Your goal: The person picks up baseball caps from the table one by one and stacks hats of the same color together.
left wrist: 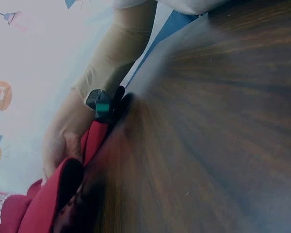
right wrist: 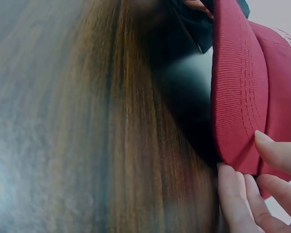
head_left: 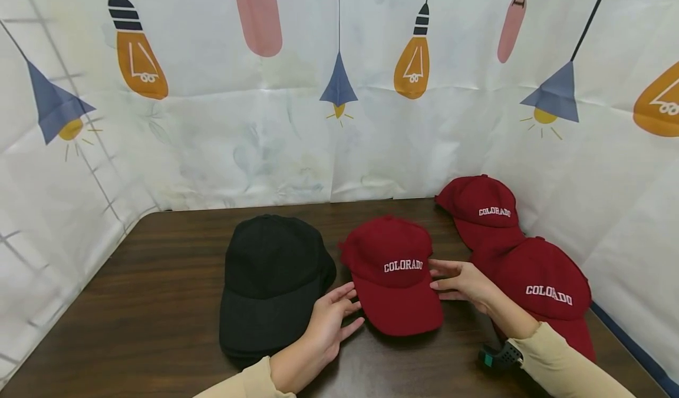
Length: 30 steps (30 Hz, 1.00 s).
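Note:
A red cap [head_left: 398,309] lettered COLORADO sits on the brown table, brim toward me. At the right side of its brim my right hand [head_left: 467,283] pinches the edge; the right wrist view shows the thumb on top of the brim [right wrist: 237,97] and other fingers at its lower edge. My left hand [head_left: 331,321] reaches to the cap's left side, fingers extended and spread, fingertips at the brim's edge. Just left of that hand is a black cap [head_left: 270,262], seemingly stacked on another. The left wrist view does not show the left hand's fingers.
Two more red COLORADO caps [head_left: 541,274] [head_left: 483,203] lie along the table's right side, overlapping. A black watch [head_left: 501,357] is on the right wrist. A white curtain [head_left: 212,144] printed with lamps and bulbs borders the table [head_left: 159,292].

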Available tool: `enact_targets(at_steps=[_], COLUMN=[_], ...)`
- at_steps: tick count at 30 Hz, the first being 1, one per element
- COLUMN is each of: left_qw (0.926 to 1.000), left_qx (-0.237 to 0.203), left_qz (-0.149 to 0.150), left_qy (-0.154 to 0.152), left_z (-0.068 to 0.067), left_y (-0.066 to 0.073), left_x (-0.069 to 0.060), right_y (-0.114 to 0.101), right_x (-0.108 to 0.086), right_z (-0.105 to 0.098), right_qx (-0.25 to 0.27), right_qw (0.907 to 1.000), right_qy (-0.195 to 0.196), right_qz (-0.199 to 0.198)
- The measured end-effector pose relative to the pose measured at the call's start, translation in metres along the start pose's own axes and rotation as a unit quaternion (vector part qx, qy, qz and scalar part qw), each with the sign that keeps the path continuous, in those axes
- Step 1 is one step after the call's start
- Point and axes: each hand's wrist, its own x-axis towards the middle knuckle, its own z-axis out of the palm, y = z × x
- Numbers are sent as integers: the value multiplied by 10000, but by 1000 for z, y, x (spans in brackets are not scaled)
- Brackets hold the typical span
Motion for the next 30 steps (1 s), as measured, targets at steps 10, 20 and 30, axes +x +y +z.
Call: enact_targets(at_steps=[10,20,30], left_qw=[9994,9976,9966], left_qx=[113,117,88], left_qz=[-22,-284,-363], left_qy=[-314,-617,-740], left_z=[-6,-11,-12], left_y=[-1,3,12], left_x=[-1,-4,-5], right_y=[0,-3,-6], right_x=[-1,3,6], right_z=[2,-1,-6], right_qx=[-195,-212,-291], right_qw=[9997,9993,9991], right_qy=[-15,-281,-301], right_qz=[-119,-112,-45])
